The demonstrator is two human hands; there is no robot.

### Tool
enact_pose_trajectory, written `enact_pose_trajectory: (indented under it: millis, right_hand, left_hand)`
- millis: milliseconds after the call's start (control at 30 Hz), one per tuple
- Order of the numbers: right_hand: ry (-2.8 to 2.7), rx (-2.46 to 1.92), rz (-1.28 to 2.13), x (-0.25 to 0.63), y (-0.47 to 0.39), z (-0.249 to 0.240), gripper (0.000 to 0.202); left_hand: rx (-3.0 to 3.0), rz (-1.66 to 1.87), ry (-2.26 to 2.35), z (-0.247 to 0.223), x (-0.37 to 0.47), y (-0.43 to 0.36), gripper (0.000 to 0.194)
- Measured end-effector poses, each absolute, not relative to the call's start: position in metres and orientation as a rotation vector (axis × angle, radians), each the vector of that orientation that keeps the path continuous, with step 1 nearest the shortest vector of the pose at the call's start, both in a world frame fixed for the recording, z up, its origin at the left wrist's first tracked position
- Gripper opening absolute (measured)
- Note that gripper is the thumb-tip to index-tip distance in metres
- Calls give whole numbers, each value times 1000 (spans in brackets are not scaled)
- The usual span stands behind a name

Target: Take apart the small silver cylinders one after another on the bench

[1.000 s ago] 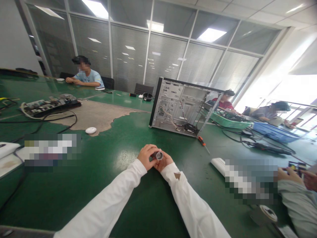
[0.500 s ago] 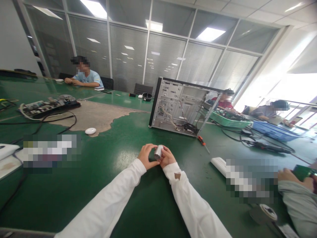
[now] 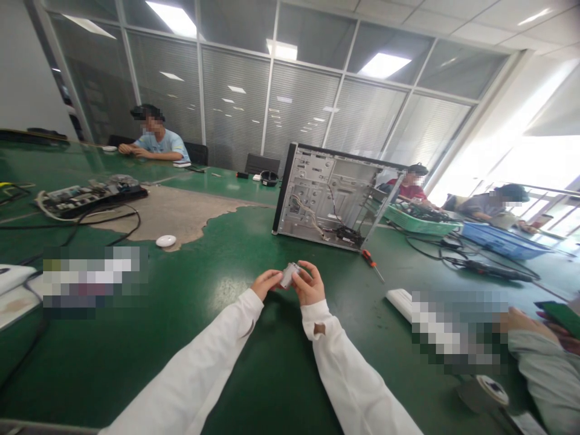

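Observation:
Between my two hands is a small silver-grey metal cylinder (image 3: 287, 276), tilted, its exact kind not clear. The fingers of my left hand (image 3: 265, 283) close on its left side. My right hand (image 3: 310, 284) grips it from the right, thumb against its face and fingers curled around the upper end. Both hands are just above the green tabletop (image 3: 254, 356). Beyond them an open computer case (image 3: 312, 175) stands with its bare metal inside facing me. Right of the hands lies a screwdriver (image 3: 369, 258) with an orange-and-black handle.
A round white disc (image 3: 165, 241) lies left, near a circuit assembly (image 3: 93, 196) with black cables. Green (image 3: 421, 222) and blue (image 3: 505, 240) baskets stand at right. A co-worker's sleeve (image 3: 544, 368) enters at lower right, near a grey cylindrical object (image 3: 483, 391). Other people sit farther back.
The metal cylinder has been turned in my hands. My left fingers have gone from widely arched to pinched on its side, and my right fingers have risen around its upper end.

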State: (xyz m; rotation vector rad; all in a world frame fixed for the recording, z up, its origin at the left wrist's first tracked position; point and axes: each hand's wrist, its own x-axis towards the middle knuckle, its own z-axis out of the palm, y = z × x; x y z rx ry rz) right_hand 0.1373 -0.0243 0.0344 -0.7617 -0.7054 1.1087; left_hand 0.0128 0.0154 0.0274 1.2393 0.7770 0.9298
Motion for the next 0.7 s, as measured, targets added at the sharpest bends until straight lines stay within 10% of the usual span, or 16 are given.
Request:
enact_pose_trajectory:
  millis: [700]
  right_hand:
    - [-793,-885,976,134,-21,22,43]
  left_hand:
    - [1700,1187,1031,27,4,15,37]
